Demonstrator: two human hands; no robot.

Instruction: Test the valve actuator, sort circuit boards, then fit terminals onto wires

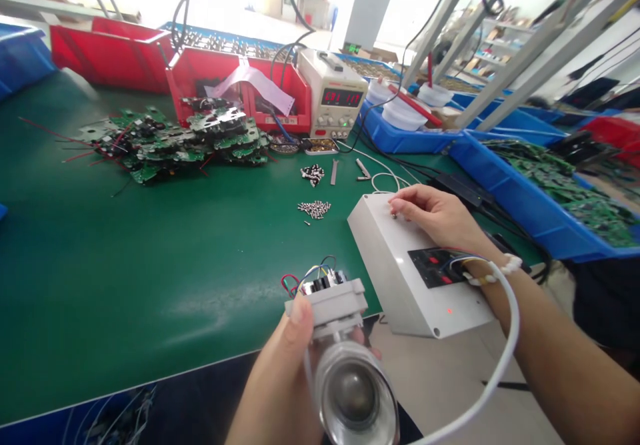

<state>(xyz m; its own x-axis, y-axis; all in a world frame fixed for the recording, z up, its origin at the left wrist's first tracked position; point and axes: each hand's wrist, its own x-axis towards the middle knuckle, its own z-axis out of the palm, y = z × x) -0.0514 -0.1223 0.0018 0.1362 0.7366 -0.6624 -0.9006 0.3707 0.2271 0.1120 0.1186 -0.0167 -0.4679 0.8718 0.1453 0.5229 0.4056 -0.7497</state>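
A left hand [285, 365] closes around a grey device [333, 305], its round, glassy end facing the camera and its wired top held just beyond the near edge of a green worktop [150, 232]. To its right, a thick white cable [510, 338] curves up to a pale box [395, 252] that juts past the worktop's edge. A right hand [437, 215], a beaded bracelet at its wrist, curls its fingers, thumb and fingertips nearly together at a small metal switch [395, 216] on the box; whether they pinch it is unclear. Beyond lie a heap of small screws [315, 209] and, farther back, a cluster of small parts [313, 175] beside a flat metal strip [334, 172]. Circuit boards [175, 142] pile up at left, in front of red bins [130, 58]. A power supply [333, 98] glows with red digits, while a blue bin [530, 215] at right holds green boards [565, 185].
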